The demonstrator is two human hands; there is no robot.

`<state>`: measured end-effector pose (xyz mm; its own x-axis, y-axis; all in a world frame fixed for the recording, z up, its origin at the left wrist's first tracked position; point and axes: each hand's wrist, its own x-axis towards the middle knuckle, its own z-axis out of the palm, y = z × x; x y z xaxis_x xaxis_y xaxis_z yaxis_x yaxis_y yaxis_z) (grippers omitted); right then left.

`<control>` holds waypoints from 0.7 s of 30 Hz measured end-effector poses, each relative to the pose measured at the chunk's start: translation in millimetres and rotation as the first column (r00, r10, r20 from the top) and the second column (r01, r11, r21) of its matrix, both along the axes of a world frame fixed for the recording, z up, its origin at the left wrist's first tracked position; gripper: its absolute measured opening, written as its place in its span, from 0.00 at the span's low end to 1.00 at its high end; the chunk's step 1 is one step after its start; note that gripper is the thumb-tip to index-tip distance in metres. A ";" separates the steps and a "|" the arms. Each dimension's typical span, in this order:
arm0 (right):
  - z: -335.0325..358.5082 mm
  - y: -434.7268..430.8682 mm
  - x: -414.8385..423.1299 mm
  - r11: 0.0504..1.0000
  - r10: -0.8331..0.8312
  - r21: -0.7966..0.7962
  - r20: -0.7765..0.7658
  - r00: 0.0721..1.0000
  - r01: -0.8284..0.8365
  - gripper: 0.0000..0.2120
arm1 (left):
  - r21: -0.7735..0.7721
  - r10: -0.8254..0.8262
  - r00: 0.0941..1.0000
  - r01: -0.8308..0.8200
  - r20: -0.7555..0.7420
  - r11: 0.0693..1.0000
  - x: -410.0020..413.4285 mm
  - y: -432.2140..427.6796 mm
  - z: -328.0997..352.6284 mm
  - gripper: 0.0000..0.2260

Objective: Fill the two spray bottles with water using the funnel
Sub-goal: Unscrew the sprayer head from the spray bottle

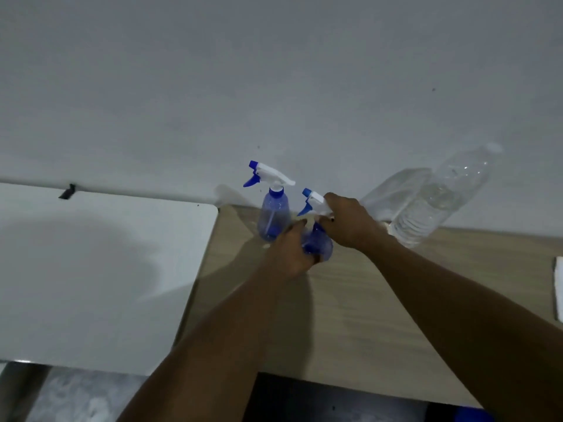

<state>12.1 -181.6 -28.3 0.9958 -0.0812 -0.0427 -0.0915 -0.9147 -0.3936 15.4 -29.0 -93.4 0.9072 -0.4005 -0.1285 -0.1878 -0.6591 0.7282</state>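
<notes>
Blue see-through plastic marks both of the task's bottles, and each has its white-and-blue spray head on, so I judge the job barely begun, with no sign of anything poured. The near spray bottle sits between the hands over the wooden table. The left hand wraps its fingers round the lower body, and the right hand curls over the white spray head. That grip would suit unscrewing it, though I cannot tell whether the head is loose. The left fingers hide the base, so whether this bottle stands on the table or is lifted is unclear. The far spray bottle stands upright just beyond the left hand, untouched. Beyond the right hand and to its right stands a large clear water bottle holding water, its cap blurred. By my reckoning everything is left to do: heads off, funnel seated, water poured twice, heads back on. No funnel is in view. The level in either spray bottle is hard to read through the tint. A pale shape beside the water bottle may be a second bottle or a shadow. A white sheet far right of the right hand is cut off.
</notes>
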 end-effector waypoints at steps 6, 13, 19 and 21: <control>-8.4 22.0 -63.3 0.993 0.110 0.040 0.059 0.992 -0.112 0.08 | -0.037 0.008 1.000 -0.009 -0.027 0.999 -54.4 12.5 -26.9 0.28; -29.7 36.2 -118.1 0.987 0.146 -0.093 0.144 0.979 -0.133 0.16 | -0.011 0.010 1.000 -0.010 -0.003 1.000 -103.7 27.2 -45.0 0.24; -39.5 44.1 -128.2 0.993 0.087 -0.102 0.248 0.965 -0.063 0.15 | 0.046 0.024 0.999 -0.025 0.021 0.999 -108.3 26.8 -50.1 0.26; -40.0 44.3 -127.2 0.993 0.119 -0.053 0.244 0.962 -0.110 0.15 | 0.028 0.022 0.999 -0.023 0.026 0.999 -108.5 27.9 -49.0 0.25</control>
<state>-115.1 -137.3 -68.3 0.9778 0.0374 0.2062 0.1104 -0.9283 -0.3552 -93.2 -1.2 -142.4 0.9191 -0.3764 -0.1165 -0.1907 -0.6836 0.7045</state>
